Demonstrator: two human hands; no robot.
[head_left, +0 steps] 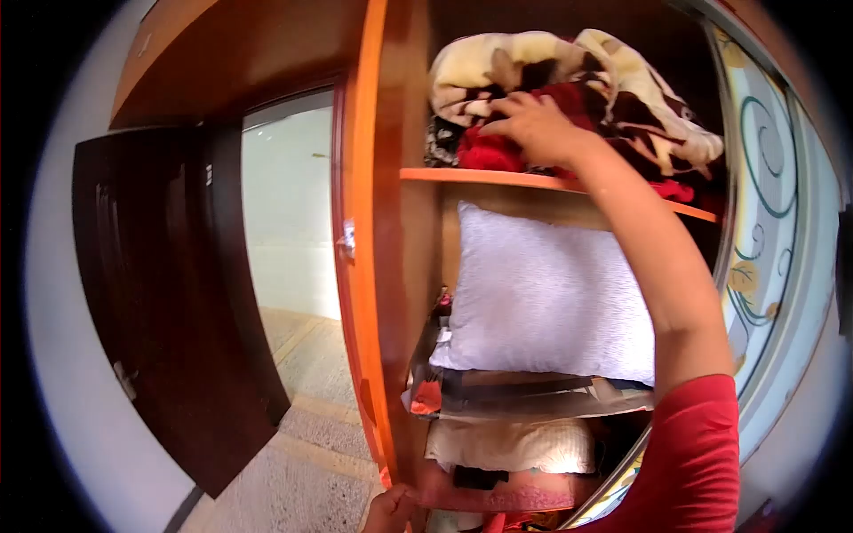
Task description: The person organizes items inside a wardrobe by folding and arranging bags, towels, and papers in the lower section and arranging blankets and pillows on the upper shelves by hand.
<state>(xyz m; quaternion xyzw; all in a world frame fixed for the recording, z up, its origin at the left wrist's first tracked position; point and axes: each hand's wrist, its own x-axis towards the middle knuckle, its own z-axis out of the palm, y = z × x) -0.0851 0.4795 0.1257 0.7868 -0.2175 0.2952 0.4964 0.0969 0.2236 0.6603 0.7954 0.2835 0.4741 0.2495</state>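
My right hand [538, 129] reaches up to the top shelf, its fingers spread and bent over dark red cloth [569, 102] at the front of a bundled blanket [506, 58]. The blanket is cream with brown patches, and bright red fabric [490, 153] sits below the hand at the shelf edge. Low in the view, my left hand [391, 509] is closed beside the lower front edge of the wardrobe [366, 266]; what its fingers hold, if anything, I cannot tell. A pale lilac pillow [546, 293] stands on the shelf beneath, partly behind my right forearm.
A cream folded cloth [511, 444] lies on a lower shelf. The orange shelf board [498, 178] separates the blanket from the pillow. On the right is a sliding door panel [769, 178] with swirl patterns. To the left, a dark brown door [169, 302] stands ajar beside a doorway.
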